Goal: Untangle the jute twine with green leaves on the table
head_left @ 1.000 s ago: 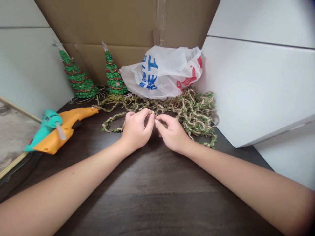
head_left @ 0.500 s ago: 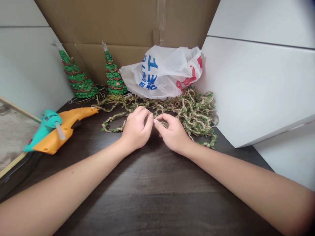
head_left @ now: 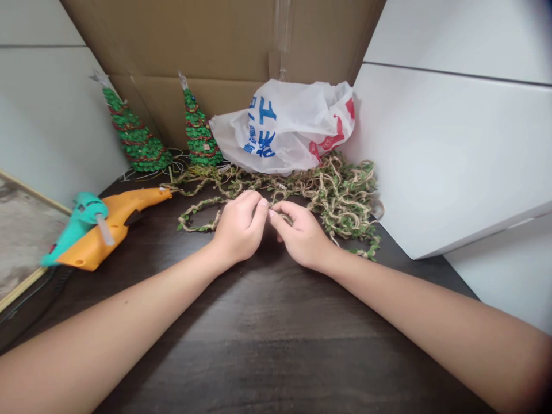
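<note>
A twine garland with small green leaves (head_left: 345,201) lies heaped on the dark table, and one strand of it loops out left to my hands. My left hand (head_left: 242,225) is closed in a pinch on that strand, thumb against the curled fingers. Close beside it, my right hand (head_left: 301,234) pinches the garland between thumb and forefinger. The two thumb tips almost meet. The short stretch of twine between the fingertips is mostly hidden.
Two small green Christmas trees (head_left: 137,135) stand at the back left. A white plastic bag (head_left: 297,123) rests behind the garland, against a cardboard sheet (head_left: 194,40). An orange and teal glue gun (head_left: 107,224) lies at left. A white box (head_left: 452,149) stands at right.
My left fingers and thumb have shifted slightly, closing a little more over the strand. My right hand has hardly moved, and everything else stays in place.
</note>
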{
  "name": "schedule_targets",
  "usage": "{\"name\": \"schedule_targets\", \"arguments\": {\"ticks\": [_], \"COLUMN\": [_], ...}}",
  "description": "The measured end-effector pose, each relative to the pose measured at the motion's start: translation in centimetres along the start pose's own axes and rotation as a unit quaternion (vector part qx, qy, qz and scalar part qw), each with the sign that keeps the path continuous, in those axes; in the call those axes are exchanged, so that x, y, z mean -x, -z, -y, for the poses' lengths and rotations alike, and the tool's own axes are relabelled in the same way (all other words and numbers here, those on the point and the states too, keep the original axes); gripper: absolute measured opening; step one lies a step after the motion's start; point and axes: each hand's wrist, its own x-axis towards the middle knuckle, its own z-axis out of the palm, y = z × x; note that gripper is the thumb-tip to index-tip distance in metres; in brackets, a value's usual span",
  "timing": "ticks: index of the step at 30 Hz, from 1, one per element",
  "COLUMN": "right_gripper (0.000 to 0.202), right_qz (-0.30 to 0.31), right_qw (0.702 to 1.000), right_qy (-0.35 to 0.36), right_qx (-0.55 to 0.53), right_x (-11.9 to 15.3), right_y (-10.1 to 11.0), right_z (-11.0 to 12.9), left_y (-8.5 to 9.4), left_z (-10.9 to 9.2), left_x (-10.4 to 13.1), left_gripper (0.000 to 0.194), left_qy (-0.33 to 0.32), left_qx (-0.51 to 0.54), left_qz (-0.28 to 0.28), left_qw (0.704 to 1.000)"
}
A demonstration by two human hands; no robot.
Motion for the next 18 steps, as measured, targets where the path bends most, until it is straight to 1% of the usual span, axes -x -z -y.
{"name": "schedule_targets", "arguments": {"ticks": [4, 7, 8, 12, 18], "right_gripper": [0.026, 0.025, 0.024, 0.023, 0.02], "right_qz": [0.017, 0.024, 0.025, 0.028, 0.023], "right_qw": [1.0, 1.0, 1.0, 1.0, 1.0], "right_qy": [0.006, 0.005, 0.005, 0.008, 0.007], "right_qx": [-0.009, -0.005, -0.004, -0.003, -0.014], "right_x": [0.0, 0.03, 0.04, 0.01, -0.05], "right_y": [0.0, -0.01, -0.02, -0.04, 0.02], "right_z": [-0.02, -0.1, -0.14, -0.26, -0.05], "left_y": [0.01, 0.04, 0.05, 0.06, 0.05], "left_z": [-0.05, -0.09, -0.08, -0.07, -0.2], "left_x": [0.15, 0.24, 0.23, 0.07, -0.07], "left_gripper": [0.033, 0.029, 0.028, 0.029, 0.026], "left_qy": [0.021, 0.043, 0.048, 0.044, 0.04], "left_qx": [0.02, 0.058, 0.067, 0.058, 0.049], "left_qz": [-0.001, -0.031, -0.032, 0.004, 0.012], "left_qw": [1.0, 0.997, 0.996, 0.997, 0.998]}}
